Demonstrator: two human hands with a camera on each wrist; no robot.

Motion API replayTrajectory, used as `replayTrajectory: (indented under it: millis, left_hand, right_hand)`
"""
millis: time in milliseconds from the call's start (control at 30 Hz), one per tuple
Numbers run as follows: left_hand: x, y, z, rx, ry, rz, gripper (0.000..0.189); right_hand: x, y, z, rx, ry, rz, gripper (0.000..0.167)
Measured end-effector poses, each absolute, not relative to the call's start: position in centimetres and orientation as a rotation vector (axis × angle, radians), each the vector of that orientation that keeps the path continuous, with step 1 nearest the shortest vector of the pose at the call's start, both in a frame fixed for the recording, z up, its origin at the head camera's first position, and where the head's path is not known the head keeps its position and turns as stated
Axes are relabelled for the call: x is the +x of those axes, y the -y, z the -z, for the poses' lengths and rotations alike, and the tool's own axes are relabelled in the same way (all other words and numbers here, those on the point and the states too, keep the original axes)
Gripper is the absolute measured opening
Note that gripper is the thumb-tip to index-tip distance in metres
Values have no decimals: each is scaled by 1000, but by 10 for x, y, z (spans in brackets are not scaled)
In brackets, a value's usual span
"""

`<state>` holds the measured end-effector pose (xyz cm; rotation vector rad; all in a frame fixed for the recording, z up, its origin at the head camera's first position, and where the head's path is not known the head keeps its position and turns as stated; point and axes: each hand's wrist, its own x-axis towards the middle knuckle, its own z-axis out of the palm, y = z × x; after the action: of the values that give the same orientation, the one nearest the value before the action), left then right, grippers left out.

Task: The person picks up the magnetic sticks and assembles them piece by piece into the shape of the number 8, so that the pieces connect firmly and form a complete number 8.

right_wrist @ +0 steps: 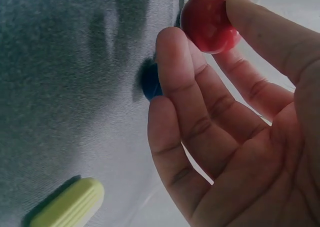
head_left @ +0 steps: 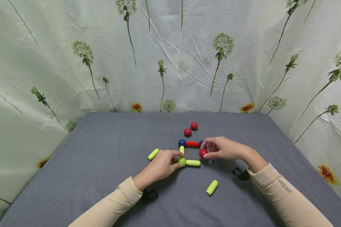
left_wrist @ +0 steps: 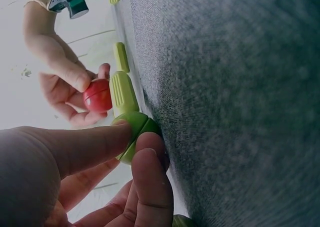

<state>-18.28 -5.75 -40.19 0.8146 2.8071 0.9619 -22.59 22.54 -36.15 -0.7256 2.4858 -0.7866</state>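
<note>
My left hand [head_left: 163, 164] pinches a green ball [head_left: 182, 162] between thumb and fingers. From that ball one yellow-green stick [head_left: 193, 163] points right, and another yellow-green stick [head_left: 182, 150] runs back toward a blue ball [head_left: 182, 143]. A red stick [head_left: 192, 144] joins this blue ball to a second blue ball [head_left: 201, 143], partly hidden by the right hand. My right hand [head_left: 222, 148] holds a red ball [head_left: 203, 153] in its fingertips, just beyond the right-pointing stick's free end. In the right wrist view the thumb presses one side of the red ball [right_wrist: 209, 23].
Two loose red balls [head_left: 191, 129] lie behind the joined pieces. One loose yellow-green stick [head_left: 153, 154] lies left of the left hand, another loose stick [head_left: 212, 187] nearer the front. The grey cloth surface [head_left: 88, 164] ends at a flowered curtain [head_left: 193, 63].
</note>
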Motion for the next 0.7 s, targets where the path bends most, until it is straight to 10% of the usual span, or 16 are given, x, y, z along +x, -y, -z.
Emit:
replayTrajectory:
  millis: [700]
  left_hand:
    - [-182, 57, 402, 788, -2809, -945, 25]
  right_hand:
    - [-217, -226, 376, -703, -2440, 747, 33]
